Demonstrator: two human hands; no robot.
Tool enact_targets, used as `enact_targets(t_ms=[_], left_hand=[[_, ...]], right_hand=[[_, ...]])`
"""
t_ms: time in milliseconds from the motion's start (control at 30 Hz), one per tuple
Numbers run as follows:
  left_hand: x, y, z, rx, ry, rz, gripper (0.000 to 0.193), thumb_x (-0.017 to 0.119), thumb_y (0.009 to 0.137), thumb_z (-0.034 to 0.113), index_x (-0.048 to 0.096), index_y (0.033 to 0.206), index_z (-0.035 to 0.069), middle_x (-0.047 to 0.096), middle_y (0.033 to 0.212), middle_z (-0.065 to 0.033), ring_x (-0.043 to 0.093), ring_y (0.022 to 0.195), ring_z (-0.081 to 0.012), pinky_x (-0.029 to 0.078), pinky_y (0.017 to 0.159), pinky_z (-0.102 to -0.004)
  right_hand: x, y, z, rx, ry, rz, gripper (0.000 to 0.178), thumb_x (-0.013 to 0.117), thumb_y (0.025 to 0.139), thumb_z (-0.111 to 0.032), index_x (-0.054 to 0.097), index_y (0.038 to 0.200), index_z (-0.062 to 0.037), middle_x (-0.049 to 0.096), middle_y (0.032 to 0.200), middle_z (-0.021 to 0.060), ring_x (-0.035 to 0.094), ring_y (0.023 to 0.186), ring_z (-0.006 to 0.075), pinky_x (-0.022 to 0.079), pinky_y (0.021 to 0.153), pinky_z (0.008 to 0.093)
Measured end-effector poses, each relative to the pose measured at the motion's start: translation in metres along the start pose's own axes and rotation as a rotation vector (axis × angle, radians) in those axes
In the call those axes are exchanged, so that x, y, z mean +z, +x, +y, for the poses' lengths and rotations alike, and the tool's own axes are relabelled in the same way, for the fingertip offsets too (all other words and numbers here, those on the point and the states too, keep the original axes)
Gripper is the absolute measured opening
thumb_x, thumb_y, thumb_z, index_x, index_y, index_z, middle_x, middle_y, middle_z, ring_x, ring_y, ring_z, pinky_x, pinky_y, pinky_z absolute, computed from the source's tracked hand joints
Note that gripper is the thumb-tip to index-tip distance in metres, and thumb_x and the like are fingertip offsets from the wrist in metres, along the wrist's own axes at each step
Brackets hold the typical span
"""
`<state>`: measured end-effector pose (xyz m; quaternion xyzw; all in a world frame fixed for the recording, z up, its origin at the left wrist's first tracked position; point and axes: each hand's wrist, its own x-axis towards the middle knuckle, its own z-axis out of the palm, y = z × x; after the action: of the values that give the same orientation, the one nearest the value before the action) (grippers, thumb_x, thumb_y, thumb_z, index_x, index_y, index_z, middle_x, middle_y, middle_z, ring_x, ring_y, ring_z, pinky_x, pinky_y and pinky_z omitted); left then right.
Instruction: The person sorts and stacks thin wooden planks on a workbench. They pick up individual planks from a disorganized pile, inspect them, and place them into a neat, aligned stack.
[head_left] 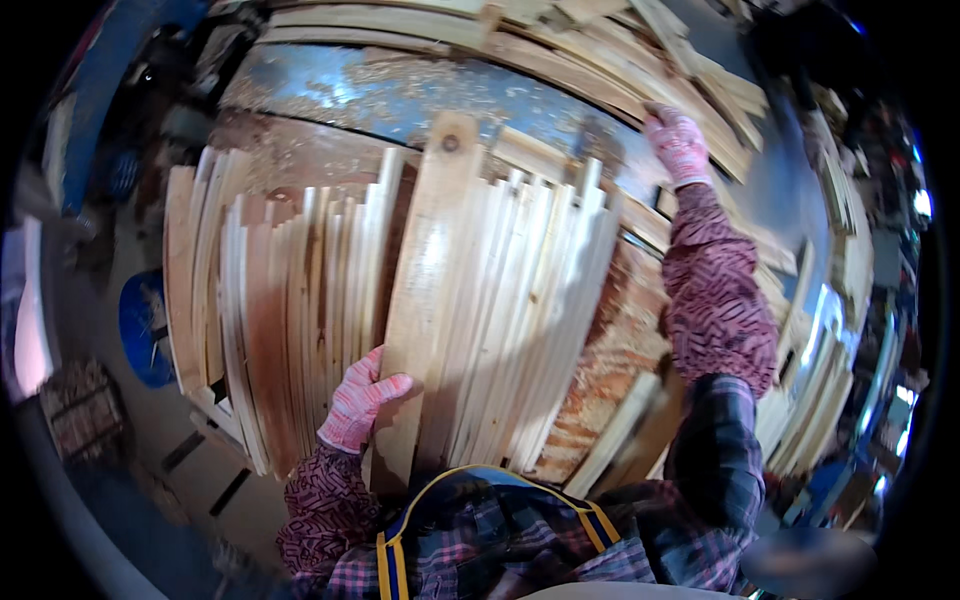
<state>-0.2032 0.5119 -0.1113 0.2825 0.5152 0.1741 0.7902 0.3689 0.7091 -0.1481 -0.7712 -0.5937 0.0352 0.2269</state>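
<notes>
My left hand (362, 402), in a pink-and-white knit glove, grips the near part of a wide pale wooden board (432, 255). Its thumb lies on the board's face, and the other fingers are hidden behind the edge. The board has a dark knot near its far end and lies over a row of narrow wooden strips (525, 310). My right hand (678, 148), gloved alike, is stretched to the far right. Its fingers are bent together at the edge of a long plank (585, 85) in a loose pile; the fingertips are partly hidden.
More strips and boards (290, 320) stand packed to the left. Wood shavings cover a blue metal surface (390, 90) beyond. A blue round container (146, 328) is on the floor at left. Loose offcuts (612, 435) lie at near right, with further stacked boards (815, 400) beyond my right arm.
</notes>
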Motion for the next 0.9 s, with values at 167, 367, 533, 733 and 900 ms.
enact_targets(t_ms=[167,367,533,733,900], left_hand=[[0.015,-0.013,-0.025,0.093,0.088,-0.005,0.055,0.064,0.092,0.002,0.048,0.144,-0.003,0.066,0.125,-0.0078,0.063,0.109,-0.0149,0.05,0.097,-0.03],[0.044,-0.019,-0.047,0.227,0.069,-0.006,0.067,0.061,0.091,-0.005,0.037,0.153,-0.001,0.059,0.139,-0.0097,0.056,0.125,-0.0173,0.043,0.106,-0.0297],[0.067,0.0,-0.054,0.346,0.925,0.185,0.087,0.072,0.089,0.012,0.024,0.161,0.012,0.055,0.142,-0.0183,0.064,0.116,-0.0269,0.05,0.097,-0.0351],[0.096,-0.007,-0.061,0.253,1.453,0.389,0.132,0.083,0.068,0.062,0.01,0.16,0.003,0.058,0.113,-0.0208,0.063,0.091,-0.035,0.053,0.077,-0.0429],[0.099,0.002,-0.066,0.212,1.531,0.405,0.142,0.086,0.061,0.063,0.003,0.16,0.003,0.06,0.113,-0.0217,0.063,0.093,-0.0382,0.053,0.079,-0.0463]], right_hand=[[-0.029,-0.087,0.037,0.491,-0.159,-0.109,0.041,0.057,0.092,-0.037,0.072,0.122,-0.0135,0.07,0.119,0.0186,0.066,0.113,0.0343,0.051,0.098,0.0413],[0.027,-0.108,0.074,0.466,0.081,-0.147,0.035,0.058,0.093,-0.032,0.069,0.119,-0.0108,0.071,0.115,0.0174,0.069,0.107,0.03,0.054,0.089,0.0412],[0.104,-0.059,0.154,0.56,0.973,-0.078,0.031,0.057,0.099,-0.018,0.058,0.128,-0.0085,0.057,0.081,0.0069,0.056,0.066,0.02,0.043,0.055,0.0365],[0.107,0.026,0.061,0.827,0.569,-0.067,0.036,0.074,0.088,-0.029,0.065,0.113,-0.0044,0.068,0.093,0.0152,0.068,0.086,0.031,0.056,0.069,0.044],[0.091,0.043,0.049,0.951,1.326,0.365,0.021,0.071,0.089,-0.022,0.066,0.091,-0.0008,0.06,0.07,0.0124,0.056,0.056,0.0226,0.049,0.053,0.0353]])
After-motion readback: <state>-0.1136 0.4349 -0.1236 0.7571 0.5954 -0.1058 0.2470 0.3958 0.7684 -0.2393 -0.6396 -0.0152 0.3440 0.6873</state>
